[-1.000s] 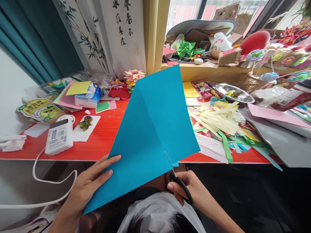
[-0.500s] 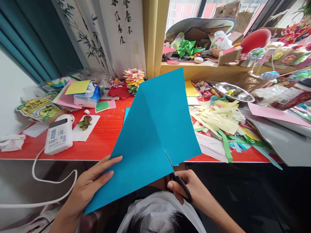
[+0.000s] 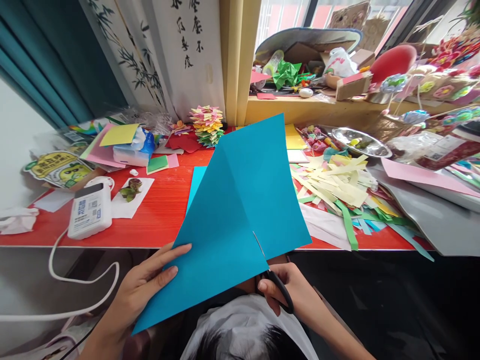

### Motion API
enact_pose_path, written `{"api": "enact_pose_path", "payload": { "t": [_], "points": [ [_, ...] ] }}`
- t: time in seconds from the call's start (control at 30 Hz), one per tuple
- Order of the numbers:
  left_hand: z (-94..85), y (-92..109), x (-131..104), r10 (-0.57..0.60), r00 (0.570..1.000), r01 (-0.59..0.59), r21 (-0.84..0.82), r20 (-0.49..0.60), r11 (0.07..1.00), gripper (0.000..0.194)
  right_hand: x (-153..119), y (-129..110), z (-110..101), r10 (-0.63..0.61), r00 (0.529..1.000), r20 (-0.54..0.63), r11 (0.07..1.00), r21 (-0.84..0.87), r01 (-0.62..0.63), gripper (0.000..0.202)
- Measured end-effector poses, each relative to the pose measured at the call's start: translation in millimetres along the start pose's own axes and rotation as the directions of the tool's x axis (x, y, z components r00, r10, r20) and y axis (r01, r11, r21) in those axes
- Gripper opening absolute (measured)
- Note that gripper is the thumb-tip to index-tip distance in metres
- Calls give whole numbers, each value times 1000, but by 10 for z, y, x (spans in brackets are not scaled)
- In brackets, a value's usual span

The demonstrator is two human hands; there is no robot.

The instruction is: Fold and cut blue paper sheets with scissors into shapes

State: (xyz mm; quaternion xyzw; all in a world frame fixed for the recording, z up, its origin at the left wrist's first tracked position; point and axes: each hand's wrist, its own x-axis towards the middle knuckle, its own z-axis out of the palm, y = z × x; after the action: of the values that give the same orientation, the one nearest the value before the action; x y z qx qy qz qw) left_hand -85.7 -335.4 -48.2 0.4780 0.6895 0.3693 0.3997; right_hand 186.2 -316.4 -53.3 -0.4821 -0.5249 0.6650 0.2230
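A large sheet of blue paper (image 3: 225,215) with a crease down its middle is held up in front of me, over the table's front edge. My left hand (image 3: 150,282) grips its lower left edge, fingers on top. Through the handles of black-handled scissors (image 3: 280,289) go the fingers of my right hand (image 3: 290,287). The scissor blades lie in a cut that runs from the sheet's lower edge along the crease, one blade showing above the paper. The other blade is hidden beneath. Behind the sheet, part of another blue paper (image 3: 195,182) lies on the table.
On the red table (image 3: 165,200) a white power strip (image 3: 91,210) stands at left, its cable hanging over the edge. Cut paper strips (image 3: 330,182) pile up at right near a metal dish (image 3: 360,142). A folded-paper stack (image 3: 207,125) stands at the back.
The cut has opened from the lower edge as the scissors closed further on the crease. The top of the sheet has dipped slightly, and more of the blue paper behind it shows.
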Motion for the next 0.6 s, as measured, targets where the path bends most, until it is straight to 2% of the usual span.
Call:
{"api": "enact_pose_path", "payload": {
  "t": [0.43, 0.6],
  "points": [
    [-39, -55, 34, -34, 995, 35, -7, 90, 999, 43, 8, 6, 29, -11, 1000, -3, 1000, 14, 11, 56],
    [-40, -60, 48, -7, 997, 7, -2, 77, 1000, 40, 14, -18, 28, -28, 1000, 7, 1000, 12, 28, 55]
  ]
}}
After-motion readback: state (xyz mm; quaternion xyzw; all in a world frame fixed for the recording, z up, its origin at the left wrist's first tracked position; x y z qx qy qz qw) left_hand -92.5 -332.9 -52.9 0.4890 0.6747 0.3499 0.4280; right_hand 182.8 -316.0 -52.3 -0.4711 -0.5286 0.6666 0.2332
